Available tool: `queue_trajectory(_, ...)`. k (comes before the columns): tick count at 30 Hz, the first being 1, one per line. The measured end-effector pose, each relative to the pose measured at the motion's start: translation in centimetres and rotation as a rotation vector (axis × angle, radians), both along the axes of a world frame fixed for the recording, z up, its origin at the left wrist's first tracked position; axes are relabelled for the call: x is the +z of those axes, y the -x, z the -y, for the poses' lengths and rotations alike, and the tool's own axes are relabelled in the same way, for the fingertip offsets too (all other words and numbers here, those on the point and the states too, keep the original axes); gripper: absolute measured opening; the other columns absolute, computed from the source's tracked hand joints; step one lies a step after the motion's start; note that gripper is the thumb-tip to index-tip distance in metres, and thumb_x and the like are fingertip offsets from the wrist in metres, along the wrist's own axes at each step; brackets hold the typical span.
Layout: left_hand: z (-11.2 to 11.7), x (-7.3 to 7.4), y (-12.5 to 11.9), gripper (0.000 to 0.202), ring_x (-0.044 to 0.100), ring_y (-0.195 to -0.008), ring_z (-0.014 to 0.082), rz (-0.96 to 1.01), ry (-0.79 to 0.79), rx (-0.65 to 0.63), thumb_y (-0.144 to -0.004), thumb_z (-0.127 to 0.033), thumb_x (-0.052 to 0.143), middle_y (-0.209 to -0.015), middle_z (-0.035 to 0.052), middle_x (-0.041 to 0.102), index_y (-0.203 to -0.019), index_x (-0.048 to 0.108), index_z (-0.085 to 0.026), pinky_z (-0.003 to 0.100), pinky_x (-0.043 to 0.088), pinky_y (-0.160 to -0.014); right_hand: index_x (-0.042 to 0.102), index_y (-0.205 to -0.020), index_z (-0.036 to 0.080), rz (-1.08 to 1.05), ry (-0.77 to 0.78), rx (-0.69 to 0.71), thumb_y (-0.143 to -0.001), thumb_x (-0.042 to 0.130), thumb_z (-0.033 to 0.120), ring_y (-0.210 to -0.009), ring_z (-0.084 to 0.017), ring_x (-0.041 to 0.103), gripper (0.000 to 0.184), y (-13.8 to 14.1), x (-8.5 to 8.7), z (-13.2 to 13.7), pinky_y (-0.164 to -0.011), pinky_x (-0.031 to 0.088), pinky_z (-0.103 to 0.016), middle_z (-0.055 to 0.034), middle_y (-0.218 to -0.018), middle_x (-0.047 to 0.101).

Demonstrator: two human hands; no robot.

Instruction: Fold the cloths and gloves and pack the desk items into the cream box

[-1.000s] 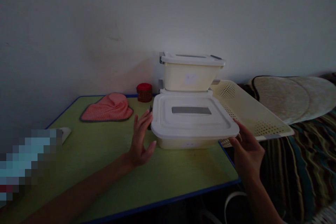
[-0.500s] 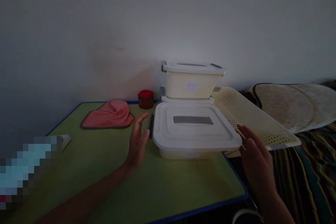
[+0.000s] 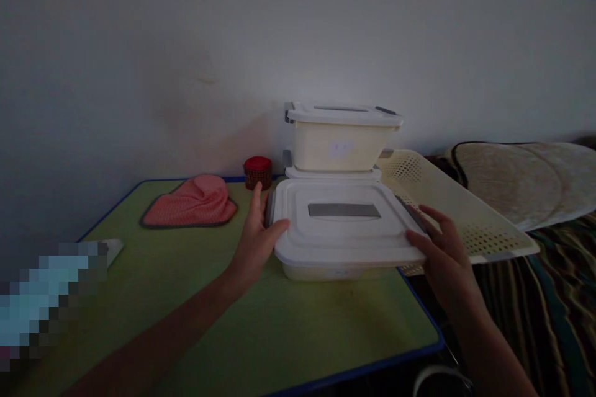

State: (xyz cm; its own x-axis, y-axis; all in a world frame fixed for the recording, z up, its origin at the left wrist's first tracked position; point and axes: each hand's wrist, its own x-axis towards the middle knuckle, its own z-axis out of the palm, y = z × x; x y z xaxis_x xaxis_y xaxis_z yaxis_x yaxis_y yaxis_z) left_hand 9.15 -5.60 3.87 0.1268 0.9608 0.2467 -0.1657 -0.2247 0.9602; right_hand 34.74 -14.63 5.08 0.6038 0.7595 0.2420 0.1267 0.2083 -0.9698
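A storage box (image 3: 342,242) with a white lid and a grey handle strip sits on the green table, with my hands at its two sides. My left hand (image 3: 255,239) grips the left edge, its thumb on the lid rim and its fingers along the grey side latch (image 3: 269,209). On the opposite edge, my right hand (image 3: 444,248) has its thumb on the lid and its fingers by the right grey latch (image 3: 410,212), which stands along the rim. Behind this box, a smaller lidded box (image 3: 342,144) rests on another white-lidded box (image 3: 330,172).
A pink cloth (image 3: 193,201) and a small red-topped round container (image 3: 257,172) lie at the table's back. Right of the boxes is a cream perforated basket (image 3: 470,211), near a pale cushion (image 3: 531,183) and a striped cover (image 3: 526,310). A blue edge rims the green table (image 3: 186,279).
My left hand has moved right onto the lid's edge, its thumb now on the rim. My right hand has shifted its grip, with the thumb now on top of the lid.
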Motion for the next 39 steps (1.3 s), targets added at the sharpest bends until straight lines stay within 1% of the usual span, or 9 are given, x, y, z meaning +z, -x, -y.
queue_trajectory(2,0.0,0.3,0.0,0.089,0.041,-0.126,0.025,-0.032,0.015,-0.018,-0.069,-0.018,0.056,-0.145,0.0095,0.03,-0.142,0.006,-0.028,0.041,0.043,-0.097,0.049,-0.107,0.03,0.043,0.002,0.018,-0.062,0.069,0.034,-0.118,-0.027,0.048,0.049,-0.2,-0.1,0.0,-0.091,0.044,-0.041,-0.0039,-0.127,0.055)
queue_trajectory(6,0.4,1.5,0.0,0.095,0.036,-0.129,0.0252,-0.045,0.064,-0.042,-0.066,-0.016,0.057,-0.146,0.0104,0.028,-0.142,0.002,-0.025,0.043,0.036,-0.102,0.046,-0.11,0.028,0.148,0.029,0.065,-0.069,0.064,0.035,-0.11,-0.027,0.053,0.045,-0.4,0.1,0.1,-0.081,0.047,-0.038,-0.0053,-0.128,0.054)
queue_trajectory(10,1.1,2.9,-0.1,0.099,0.029,-0.133,0.0242,-0.024,0.126,-0.052,-0.063,-0.015,0.057,-0.148,0.0121,0.022,-0.143,-0.002,-0.02,0.042,0.026,-0.108,0.046,-0.108,0.027,0.223,0.043,0.048,-0.07,0.061,0.032,-0.106,-0.026,0.054,0.041,-0.6,0.1,0.1,-0.078,0.045,-0.036,-0.0057,-0.124,0.056)
queue_trajectory(13,1.3,3.2,-0.2,0.1,0.02,-0.136,0.0236,-0.052,0.147,-0.034,-0.063,-0.015,0.056,-0.15,0.0125,0.015,-0.143,-0.003,-0.018,0.041,0.02,-0.11,0.046,-0.107,0.027,0.263,0.031,0.035,-0.07,0.06,0.03,-0.105,-0.026,0.054,0.04,-0.7,-0.1,0.1,-0.077,0.044,-0.035,-0.0057,-0.121,0.058)
queue_trajectory(18,1.1,3.1,-0.1,0.099,0.014,-0.138,0.025,-0.113,0.15,-0.048,-0.064,-0.017,0.055,-0.151,0.0123,0.009,-0.143,-0.005,-0.019,0.044,0.017,-0.11,0.046,-0.108,0.027,0.347,-0.001,0.053,-0.073,0.056,0.027,-0.111,-0.026,0.051,0.036,-0.6,-0.1,0.1,-0.084,0.041,-0.037,-0.0065,-0.122,0.056)
queue_trajectory(22,1.0,3.0,-0.1,0.101,0.014,-0.138,0.024,-0.144,0.098,-0.063,-0.063,-0.016,0.054,-0.151,0.0138,0.009,-0.142,-0.009,-0.02,0.046,0.016,-0.11,0.045,-0.108,0.026,0.376,-0.015,0.067,-0.075,0.054,0.026,-0.115,-0.026,0.048,0.034,-0.5,0.0,0.1,-0.087,0.04,-0.039,-0.0077,-0.121,0.057)
queue_trajectory(27,0.9,2.7,-0.1,0.098,0.013,-0.138,0.023,-0.169,0.052,-0.06,-0.064,-0.016,0.052,-0.15,0.0152,0.011,-0.141,-0.01,-0.02,0.045,0.017,-0.11,0.046,-0.108,0.026,0.419,-0.018,0.064,-0.076,0.053,0.025,-0.119,-0.027,0.046,0.033,-0.6,-0.1,0.1,-0.09,0.039,-0.042,-0.0085,-0.121,0.057)
queue_trajectory(33,0.7,2.1,-0.1,0.093,0.014,-0.138,0.0228,-0.205,0.003,-0.056,-0.067,-0.016,0.049,-0.15,0.0149,0.012,-0.141,-0.007,-0.021,0.043,0.021,-0.109,0.046,-0.11,0.025,0.511,-0.002,0.057,-0.079,0.048,0.023,-0.119,-0.024,0.048,0.031,-0.4,0.0,0.1,-0.097,0.035,-0.045,-0.0105,-0.123,0.056)
queue_trajectory(39,0.6,1.5,0.1,0.089,0.016,-0.138,0.0244,-0.236,-0.088,-0.027,-0.069,-0.021,0.052,-0.149,0.0138,0.016,-0.142,0.002,-0.019,0.044,0.015,-0.111,0.051,-0.108,0.024,0.551,0.019,0.062,-0.079,0.049,0.024,-0.117,-0.024,0.05,0.029,-0.5,0.5,0.3,-0.096,0.038,-0.043,-0.0101,-0.123,0.058)
